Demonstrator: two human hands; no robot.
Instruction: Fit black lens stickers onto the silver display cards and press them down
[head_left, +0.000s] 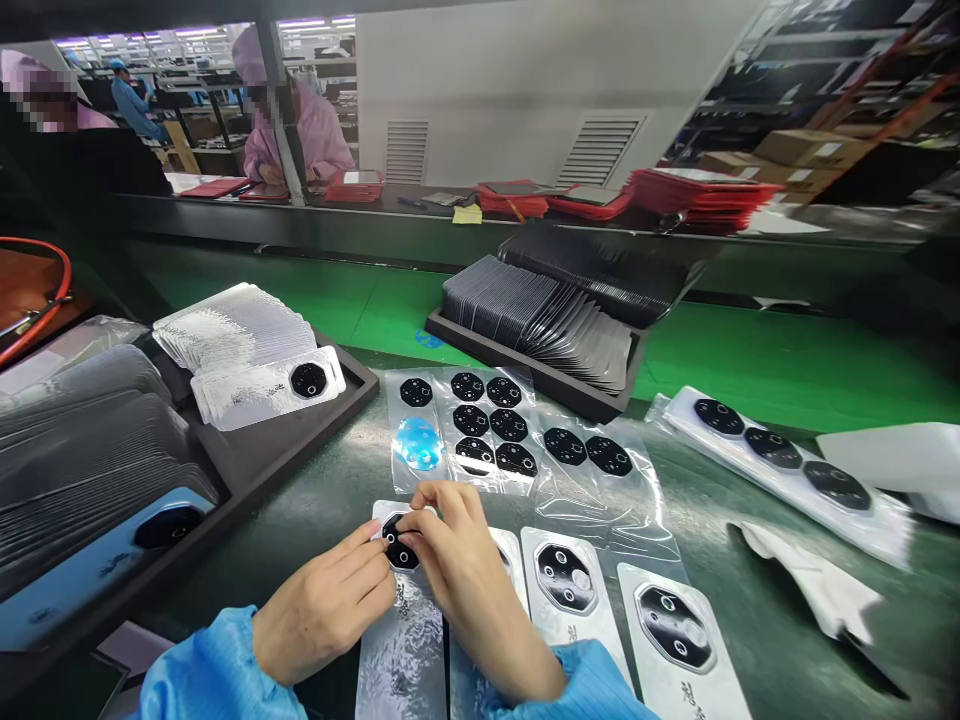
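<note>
Our left hand (322, 605) and right hand (469, 585) pinch a black camera-lens piece (400, 542) on a silvery card (401, 650). More cards (561, 585) lie side by side within easy reach on the bench (757, 610), just near a plastic sheet of lens pieces (480, 430).

A black tray (315, 435) of stacked silvery cards sits beside clear plastic sheets (442, 440) of black lens pieces, with cardboard boxes (810, 150) beyond.

Left hand (322, 605), right hand (472, 590), both bare, left sleeve (214, 675) and right sleeve (577, 685) of bright blue smooth fabric, loose fit, soft folds near the wrists (cuff detail too blurred to record)
</note>
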